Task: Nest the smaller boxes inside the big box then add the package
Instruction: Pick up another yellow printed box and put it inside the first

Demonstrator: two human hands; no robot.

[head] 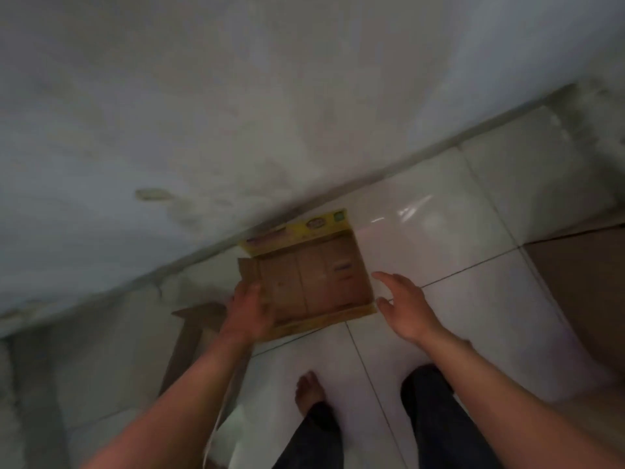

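Brown corrugated cardboard forms the inner walls and bottom of the open box [318, 282], which sits on the white tiled floor [473, 299] close to the base of the pale wall [236, 96]. Its outer faces are yellow with printed labels, too blurred to read. Another cardboard piece [192, 330] lies on the floor just left of the box, partly hidden by the left forearm. The left hand [248, 311] rests on the box's near-left corner; its fingers [252, 291] lie close together over the rim, beside a raised brown flap. Whether they clamp the rim cannot be told. The right hand [404, 308] is just beside the box's right wall, with its fingers [384, 277] spread apart and holding nothing. A bare foot [309, 390] stands on the tiles below the box.
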